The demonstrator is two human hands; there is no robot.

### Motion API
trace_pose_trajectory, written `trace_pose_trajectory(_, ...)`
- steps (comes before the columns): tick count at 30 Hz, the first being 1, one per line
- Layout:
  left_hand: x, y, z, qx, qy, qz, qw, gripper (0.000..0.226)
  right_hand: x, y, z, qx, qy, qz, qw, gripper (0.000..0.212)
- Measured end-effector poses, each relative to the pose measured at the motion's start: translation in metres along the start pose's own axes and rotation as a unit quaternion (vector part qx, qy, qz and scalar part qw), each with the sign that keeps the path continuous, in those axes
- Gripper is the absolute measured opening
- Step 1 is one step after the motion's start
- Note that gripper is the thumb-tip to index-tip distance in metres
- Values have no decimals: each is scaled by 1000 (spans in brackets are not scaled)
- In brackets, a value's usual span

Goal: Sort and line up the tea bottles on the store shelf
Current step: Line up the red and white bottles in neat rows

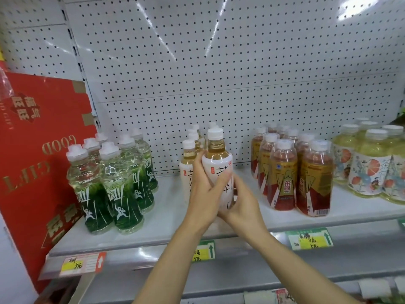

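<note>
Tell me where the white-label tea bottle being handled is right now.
In the head view the white-label tea bottle is mid-shelf, held by the left hand and right hand, in front of its matching row, between the green-label bottles and red-gold bottles.

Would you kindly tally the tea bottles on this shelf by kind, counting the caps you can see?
Green-label bottles: 6
White-label bottles: 6, one gripped by the left hand and right hand
Red-and-gold bottles: 8
Yellow floral-label bottles: 5 in view
Total: 25 visible caps; crowded rear ones uncertain
</note>
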State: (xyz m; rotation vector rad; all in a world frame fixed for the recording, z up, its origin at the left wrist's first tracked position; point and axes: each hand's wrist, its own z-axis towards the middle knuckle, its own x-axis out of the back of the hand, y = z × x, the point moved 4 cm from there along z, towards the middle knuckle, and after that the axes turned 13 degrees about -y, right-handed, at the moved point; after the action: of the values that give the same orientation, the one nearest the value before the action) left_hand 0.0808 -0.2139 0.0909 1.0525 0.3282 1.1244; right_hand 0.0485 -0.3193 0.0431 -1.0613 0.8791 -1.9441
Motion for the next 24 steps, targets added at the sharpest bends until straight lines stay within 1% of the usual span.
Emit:
trace_pose_trajectory(2,19,-6,-2,2,42,81,996,78,10,10,10,-23,5,14,1000,82)
trace_pose_trajectory(3,32,-14,-2,18,71,105,992,83,16,14,15,-39,7,11,999,82)
trace_pose_trajectory(4,44,-26,-2,54,83,119,988,89,21,18,22,-59,11,4,998,81)
trace_pose_trajectory(5,52,-41,0,107,76,129,983,98,24,22,30,-74,14,2,997,80)
trace_pose_trajectory(6,55,-55,2,160,52,140,976,106,25,26,38,-89,13,-2,996,80)
trace_pose_trajectory(7,54,-66,4,191,25,145,971,110,23,30,45,-100,10,-7,995,79)
trace_pose_trajectory(8,51,-74,6,198,8,138,970,107,19,36,51,-110,2,-16,994,77)
trace_pose_trajectory(11,44,-83,14,198,9,137,971,83,4,54,64,-127,-11,-21,992,74)
trace_pose_trajectory(12,42,-85,16,194,9,142,971,79,0,56,65,-127,-7,-25,992,75)
trace_pose_trajectory(17,36,-88,25,179,9,183,967,79,-4,67,74,-116,16,-55,992,80)
trace_pose_trajectory(24,33,-92,38,196,8,202,960,78,-7,63,78,-109,26,-55,992,81)
